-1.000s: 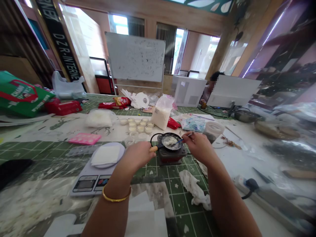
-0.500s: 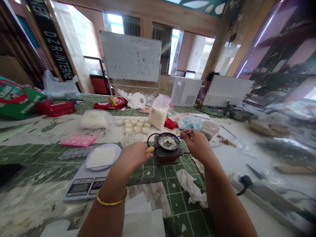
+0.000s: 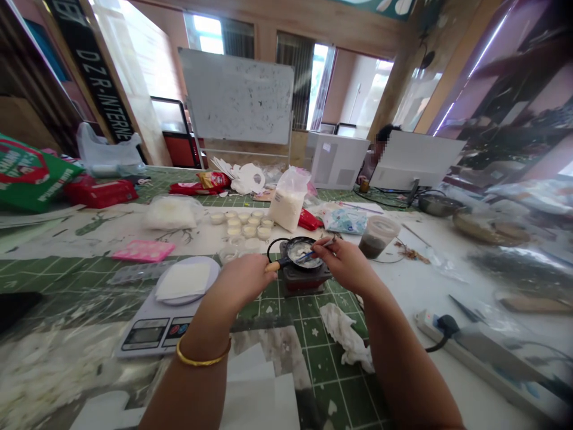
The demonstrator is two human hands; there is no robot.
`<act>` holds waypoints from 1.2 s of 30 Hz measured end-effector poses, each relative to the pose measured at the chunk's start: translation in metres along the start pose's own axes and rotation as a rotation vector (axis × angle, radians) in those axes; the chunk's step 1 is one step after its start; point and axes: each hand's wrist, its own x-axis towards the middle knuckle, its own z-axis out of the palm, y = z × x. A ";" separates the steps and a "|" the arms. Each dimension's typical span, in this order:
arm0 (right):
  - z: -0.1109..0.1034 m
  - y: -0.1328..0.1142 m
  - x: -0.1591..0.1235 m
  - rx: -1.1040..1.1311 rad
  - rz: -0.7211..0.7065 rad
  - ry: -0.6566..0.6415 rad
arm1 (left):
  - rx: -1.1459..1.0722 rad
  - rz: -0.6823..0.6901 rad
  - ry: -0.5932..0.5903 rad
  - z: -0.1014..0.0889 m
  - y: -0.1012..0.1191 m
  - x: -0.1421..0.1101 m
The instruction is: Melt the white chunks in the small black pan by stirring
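A small black frying pan [image 3: 295, 263] with a wooden handle [image 3: 274, 266] rests on a little dark electric stove [image 3: 305, 284]. My left hand [image 3: 250, 276] is closed round that handle. Whitish, partly melted material [image 3: 301, 252] lies in the pan. In my right hand [image 3: 338, 258] is a thin blue stick [image 3: 307, 255], pinched between the fingers, with its lower end down in the whitish stuff; the tip's shape is too small to tell. Behind the pan stand several small cups of pale, cream-coloured filling [image 3: 248, 230].
Left of the pan are a kitchen scale [image 3: 147, 334] with white sheets on it and a pink mould [image 3: 145, 251]. A bag of white granules [image 3: 289, 200] stands behind. To the right are a plastic cup of dark liquid [image 3: 378, 236], crumpled tissue [image 3: 347, 340] and a power strip [image 3: 430, 325].
My right hand has moved left and slightly down, bringing the blue stick further over the pan. My left hand keeps its hold on the handle.
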 end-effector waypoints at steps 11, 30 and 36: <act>-0.008 0.006 -0.001 0.009 0.060 0.047 | -0.004 -0.022 -0.006 -0.001 0.000 0.000; 0.007 0.000 0.001 0.128 0.057 0.027 | -0.022 -0.022 0.007 -0.001 0.000 -0.003; -0.005 0.008 0.001 0.004 0.084 0.115 | -0.007 -0.021 0.026 0.002 -0.002 -0.002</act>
